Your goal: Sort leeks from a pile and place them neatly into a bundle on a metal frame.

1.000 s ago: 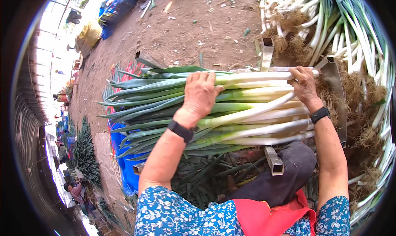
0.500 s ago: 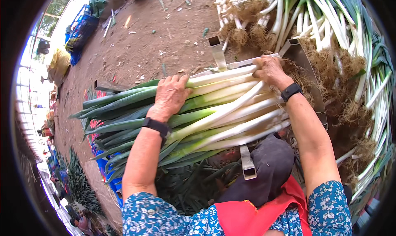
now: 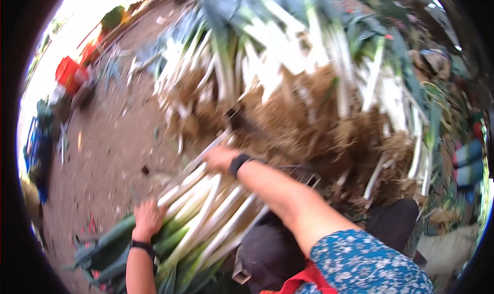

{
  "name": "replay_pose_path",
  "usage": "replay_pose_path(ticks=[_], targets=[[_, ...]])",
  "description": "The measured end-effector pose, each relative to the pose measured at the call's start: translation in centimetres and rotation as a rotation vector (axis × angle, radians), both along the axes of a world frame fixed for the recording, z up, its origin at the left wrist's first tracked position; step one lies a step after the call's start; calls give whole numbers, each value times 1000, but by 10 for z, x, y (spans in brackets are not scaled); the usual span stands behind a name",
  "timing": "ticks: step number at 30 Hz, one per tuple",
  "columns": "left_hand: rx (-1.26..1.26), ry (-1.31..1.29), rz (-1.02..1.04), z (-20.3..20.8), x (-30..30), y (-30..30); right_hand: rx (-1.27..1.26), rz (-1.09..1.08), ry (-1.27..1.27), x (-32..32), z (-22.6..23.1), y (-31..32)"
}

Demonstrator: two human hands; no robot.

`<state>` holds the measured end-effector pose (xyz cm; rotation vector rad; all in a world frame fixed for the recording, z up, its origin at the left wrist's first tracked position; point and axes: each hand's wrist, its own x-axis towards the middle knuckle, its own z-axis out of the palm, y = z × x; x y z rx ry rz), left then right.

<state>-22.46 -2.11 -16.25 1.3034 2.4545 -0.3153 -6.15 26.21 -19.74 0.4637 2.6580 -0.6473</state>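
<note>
Head view: both hands' fingers point(image 3: 154, 211) press flat, unclosed, on smooth long white-green leeks point(image 3: 206, 217).

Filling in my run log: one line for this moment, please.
left hand: on leek bundle | right hand: at bundle's root end | heap: beyond | view: blurred

Your left hand point(image 3: 148, 218) rests flat on the green part of the bundle of leeks point(image 3: 198, 219) lying across your lap, and your right hand point(image 3: 220, 157), a dark band at its wrist, presses on the white stalk ends. Beyond them a blurred heap of leeks point(image 3: 309, 78) with brown roots lies on the dirt ground point(image 3: 110, 139).
</note>
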Motion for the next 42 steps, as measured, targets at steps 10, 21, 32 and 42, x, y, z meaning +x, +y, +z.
replay_pose_path(ticks=[10, 21, 32, 42], targets=[[-141, -159, -32, -2, -21, 20, 319, -64, 1045, 113, 162, -6], [-115, -130, -23, 4, -19, 17, 366, -1296, 850, 336, 98, 247], [-153, -89, 44, -2, -26, 7, -379, -1232, 1076, 383, 127, 290], [-127, -74, 29, 4, -14, 15, 296, -1167, 549, 422, 181, 257]])
